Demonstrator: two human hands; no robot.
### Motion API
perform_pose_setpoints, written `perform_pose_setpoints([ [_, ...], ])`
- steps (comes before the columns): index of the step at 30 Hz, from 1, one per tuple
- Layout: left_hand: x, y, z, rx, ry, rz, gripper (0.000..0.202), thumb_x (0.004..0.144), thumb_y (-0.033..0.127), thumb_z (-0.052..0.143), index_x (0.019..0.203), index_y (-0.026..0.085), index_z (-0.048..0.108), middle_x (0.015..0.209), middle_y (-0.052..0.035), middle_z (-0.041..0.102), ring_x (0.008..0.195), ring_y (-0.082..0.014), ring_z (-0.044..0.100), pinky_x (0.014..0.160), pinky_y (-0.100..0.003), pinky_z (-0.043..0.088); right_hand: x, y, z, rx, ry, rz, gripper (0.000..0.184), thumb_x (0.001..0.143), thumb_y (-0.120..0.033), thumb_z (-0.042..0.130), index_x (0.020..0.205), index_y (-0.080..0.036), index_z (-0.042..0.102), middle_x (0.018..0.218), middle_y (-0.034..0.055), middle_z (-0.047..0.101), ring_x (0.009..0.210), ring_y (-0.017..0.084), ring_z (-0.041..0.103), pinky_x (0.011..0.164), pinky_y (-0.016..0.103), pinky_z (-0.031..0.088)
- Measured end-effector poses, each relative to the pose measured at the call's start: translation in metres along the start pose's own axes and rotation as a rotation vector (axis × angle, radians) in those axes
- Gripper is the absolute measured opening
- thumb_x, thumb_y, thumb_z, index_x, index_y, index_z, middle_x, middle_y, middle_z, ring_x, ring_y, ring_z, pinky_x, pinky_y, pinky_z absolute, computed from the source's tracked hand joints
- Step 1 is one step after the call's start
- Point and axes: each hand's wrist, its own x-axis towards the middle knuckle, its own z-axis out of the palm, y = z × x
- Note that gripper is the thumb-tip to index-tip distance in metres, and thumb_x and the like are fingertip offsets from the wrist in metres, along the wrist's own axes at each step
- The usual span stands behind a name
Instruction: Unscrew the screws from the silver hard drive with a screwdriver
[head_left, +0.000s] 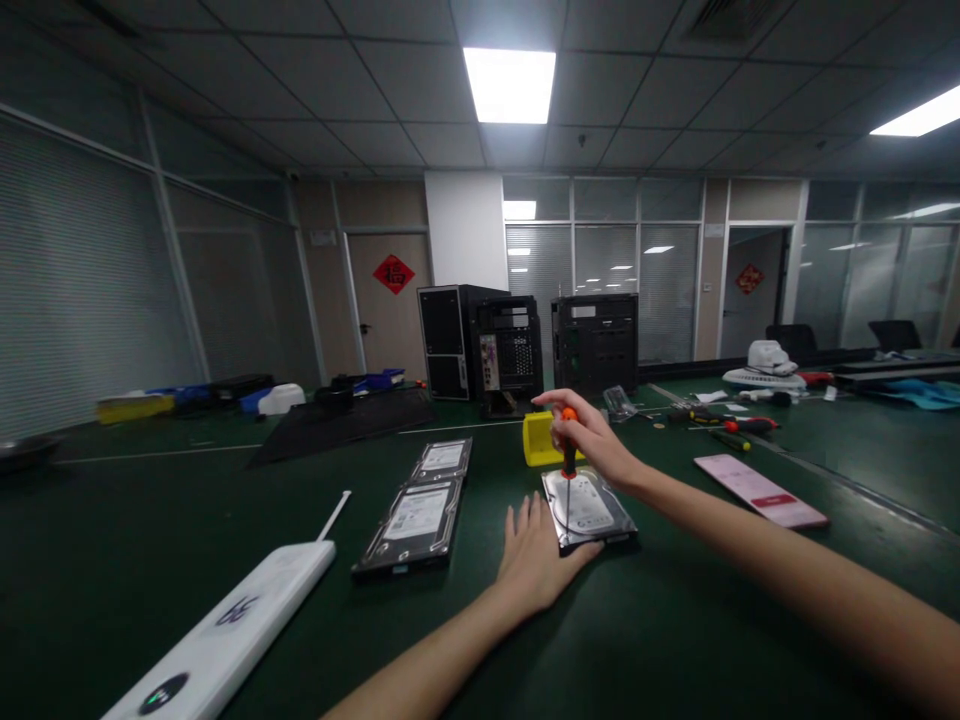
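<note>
A silver hard drive (592, 503) lies flat on the green table in front of me. My right hand (583, 432) grips an orange-and-black screwdriver (568, 455), held upright with its shaft pointing down at the drive's near left corner. Whether the tip sits in a screw is too small to tell. Against the drive's left and near edges rests my left hand (534, 555), fingers stretched out and thumb along the front edge. Just behind the drive stands a yellow plastic bin (538, 440), partly covered by my right hand.
Two more hard drives (416, 520) lie to the left. A white power bank (240, 625) with a short cable is at the near left. On the right are a pink phone (761, 490) and several hand tools (750, 426). Black computer cases (510, 350) stand at the back.
</note>
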Motion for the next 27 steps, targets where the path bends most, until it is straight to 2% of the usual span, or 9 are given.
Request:
perform_pose_setpoints([
  [11,-0.001,0.001,0.0,0.005,-0.003,0.01,0.089,0.069,0.072,0.025,0.136,0.013,0.017,0.141,-0.012,0.022,0.129,-0.032,0.013,0.104,-0.046,0.005,0.001,-0.002,0.0,-0.045,-0.036,0.024,0.036,0.074,-0.012,0.038,0.106,-0.021,0.049,0.075,-0.0021,0.042,0.061,0.008,0.044,0.058,0.021,0.041],
  [17,-0.002,0.001,-0.003,0.006,-0.007,0.01,0.092,0.069,0.073,0.024,0.136,0.011,0.018,0.141,-0.0133,0.023,0.129,-0.0325,0.014,0.104,-0.047,0.007,0.007,-0.007,-0.008,0.038,-0.235,0.12,0.024,0.079,-0.019,0.044,0.102,-0.019,0.049,0.079,-0.0018,0.048,0.068,0.008,0.053,0.07,0.027,0.046],
  [22,-0.002,0.003,-0.004,0.007,-0.013,0.007,0.094,0.068,0.075,0.022,0.135,0.01,0.02,0.14,-0.0146,0.022,0.129,-0.0331,0.014,0.104,-0.048,0.006,0.011,0.001,-0.012,-0.051,-0.186,0.092,0.021,0.078,-0.027,0.05,0.097,-0.016,0.05,0.076,-0.0006,0.052,0.068,0.01,0.057,0.067,0.028,0.048],
  [27,-0.001,0.003,-0.002,0.012,-0.005,0.005,0.094,0.068,0.075,0.023,0.135,0.01,0.02,0.14,-0.0148,0.023,0.129,-0.0325,0.012,0.104,-0.047,0.004,0.008,0.004,-0.01,-0.227,-0.082,0.029,0.022,0.073,-0.031,0.057,0.088,-0.016,0.051,0.076,0.0004,0.055,0.066,0.012,0.058,0.061,0.027,0.048],
])
